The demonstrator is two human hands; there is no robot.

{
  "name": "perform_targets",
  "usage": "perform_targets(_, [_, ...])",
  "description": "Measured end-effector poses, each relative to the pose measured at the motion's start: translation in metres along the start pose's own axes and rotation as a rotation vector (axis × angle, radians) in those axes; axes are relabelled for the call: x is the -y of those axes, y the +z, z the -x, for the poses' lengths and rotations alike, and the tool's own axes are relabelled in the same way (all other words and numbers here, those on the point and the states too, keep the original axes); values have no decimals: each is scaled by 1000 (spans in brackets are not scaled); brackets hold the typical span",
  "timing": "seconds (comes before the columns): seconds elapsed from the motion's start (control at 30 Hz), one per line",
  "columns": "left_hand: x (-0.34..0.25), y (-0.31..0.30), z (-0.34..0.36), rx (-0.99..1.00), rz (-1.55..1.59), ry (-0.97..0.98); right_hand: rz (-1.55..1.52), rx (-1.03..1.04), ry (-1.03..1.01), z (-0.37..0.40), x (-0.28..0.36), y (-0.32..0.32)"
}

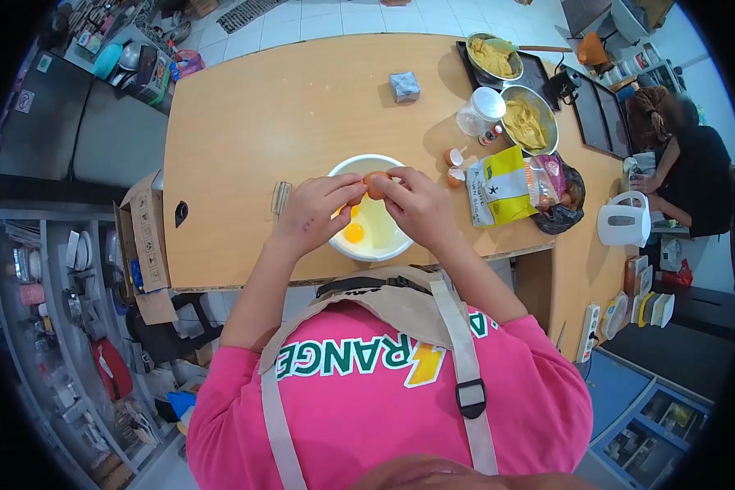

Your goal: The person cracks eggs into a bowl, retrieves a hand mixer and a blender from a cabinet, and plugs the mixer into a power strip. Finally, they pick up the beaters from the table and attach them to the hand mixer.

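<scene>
Over a white bowl (pixel 396 245) at the table's front edge, I hold a brown egg (pixel 376 184) with both hands. My left hand (pixel 322 211) closes its fingertips on the egg's left side. My right hand (pixel 420 204) grips it from the right, fingers bent round the shell. Inside the bowl lie egg yolks (pixel 354 233) in clear egg white; the hands cover part of them. Whether the shell is cracked, I cannot make out. To the right of the bowl, broken eggshells (pixel 455 175) rest on the table.
A brown sugar bag (pixel 498 189) lies right of the shells, beside a black plastic bag (pixel 559 216). Behind stand a clear jar (pixel 482 110) and metal bowls of yellow dough (pixel 529 145). A foil-wrapped block (pixel 404 86) sits farther back. Another person (pixel 694 163) is at the right.
</scene>
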State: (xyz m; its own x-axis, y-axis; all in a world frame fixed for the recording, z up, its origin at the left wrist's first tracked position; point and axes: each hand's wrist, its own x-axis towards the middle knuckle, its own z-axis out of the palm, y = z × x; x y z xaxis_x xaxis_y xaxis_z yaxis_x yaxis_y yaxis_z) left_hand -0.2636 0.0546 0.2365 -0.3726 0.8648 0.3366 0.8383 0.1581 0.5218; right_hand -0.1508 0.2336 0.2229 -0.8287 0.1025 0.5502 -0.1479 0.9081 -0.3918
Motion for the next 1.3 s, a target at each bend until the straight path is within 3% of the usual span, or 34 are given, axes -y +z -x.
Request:
perform_targets(0.43, [2, 8, 3, -81, 0, 26, -31, -54, 15, 0, 3, -1])
perform_targets(0.5, [12, 21, 9, -95, 36, 25, -71, 37, 65, 8, -7, 13])
perform_targets(0.53, [21, 29, 14, 43, 4, -57, -65, 33, 69, 19, -15, 24])
perform_targets(0.57, [30, 38, 18, 180, -29, -134, -35, 200, 125, 30, -24, 36])
perform_targets(0.6, [33, 46, 21, 179, -27, -120, -5, 367, 182, 36, -32, 42])
perform_targets(0.77, [29, 60, 26, -46, -76, -129, -105, 285, 257, 50, -25, 40])
perform_targets(0.83, [31, 62, 30, 40, -113, -154, 1, 477, 311, 50, -33, 46])
perform_targets(0.87, [34, 63, 30, 119, -153, -184, 6, 468, 308, 49, -36, 46])
perform_targets(0.97, [33, 60, 28, 80, -100, -205, -174, 430, 386, 50, -40, 43])
perform_targets(1.0, [28, 57, 26, 84, -99, -206, -366, 407, 472, 47, -43, 42])
perform_targets(1.03, [22, 52, 23, -7, -5, -236, -558, 379, 555, 45, -44, 42])
perform_targets(1.07, [19, 50, 20, -99, 88, -264, -557, 377, 555, 43, -43, 40])
perform_targets(1.13, [17, 53, 19, -139, 177, -263, -934, 530, 905, 33, -38, 31])
perform_targets(1.3, [22, 66, 29, -114, 372, -285, -1343, 524, 1004, 46, -46, 40])
